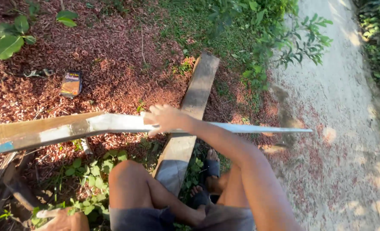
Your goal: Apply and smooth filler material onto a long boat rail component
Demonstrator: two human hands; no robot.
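Note:
My right hand point(166, 119) grips the top edge of a long, thin wooden slat point(66, 130). The slat runs level across the view from the left edge and tapers to a pale point at the right point(284, 129). It rests across a thicker grey plank point(196, 96) that lies on the ground and runs away from my knees. My left hand point(66, 221) sits at the bottom edge, partly cut off, and is closed around a pale handle-like piece point(44, 212). What that piece belongs to is hidden.
Red-brown wood chips cover the ground point(113, 55). A small flat orange-and-dark packet point(71, 83) lies on them at the upper left. A dark stick point(19, 188) lies at the lower left. Leafy weeds point(87, 171) grow by my bare knee, and my sandalled foot point(209, 171) is beside the plank. A sandy path point(344, 107) runs along the right.

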